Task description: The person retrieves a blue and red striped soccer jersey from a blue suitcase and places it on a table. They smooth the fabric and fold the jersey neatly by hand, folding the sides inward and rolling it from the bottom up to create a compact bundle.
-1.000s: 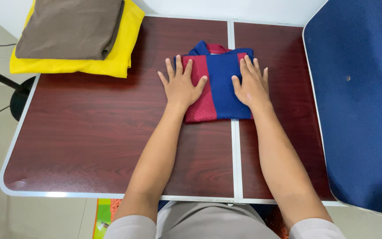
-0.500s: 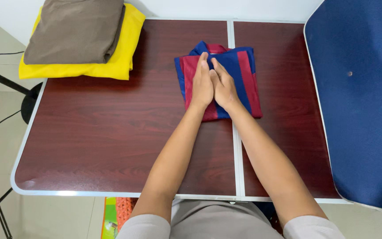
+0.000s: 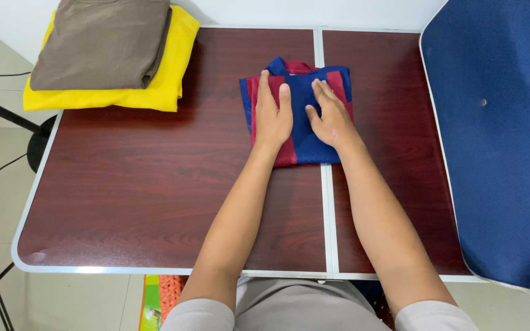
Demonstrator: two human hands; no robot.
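Note:
A folded red and blue striped shirt (image 3: 302,144) lies on the dark red wooden table (image 3: 154,178), near the far middle. My left hand (image 3: 272,113) rests flat on the shirt's left half, fingers together and pointing away from me. My right hand (image 3: 329,115) lies flat on the right half, fingers slightly spread. Both palms press the cloth; neither hand grips anything.
A folded brown garment (image 3: 102,43) sits on a folded yellow one (image 3: 167,79) at the table's far left corner. A large blue padded board (image 3: 498,141) covers the right side. A metal seam (image 3: 325,202) splits the tabletop. A dark stand foot (image 3: 38,138) is on the floor at left.
My hands went from spread apart on the shirt, to pressed together at its middle, and now lie a little apart again. The shirt shifted slightly.

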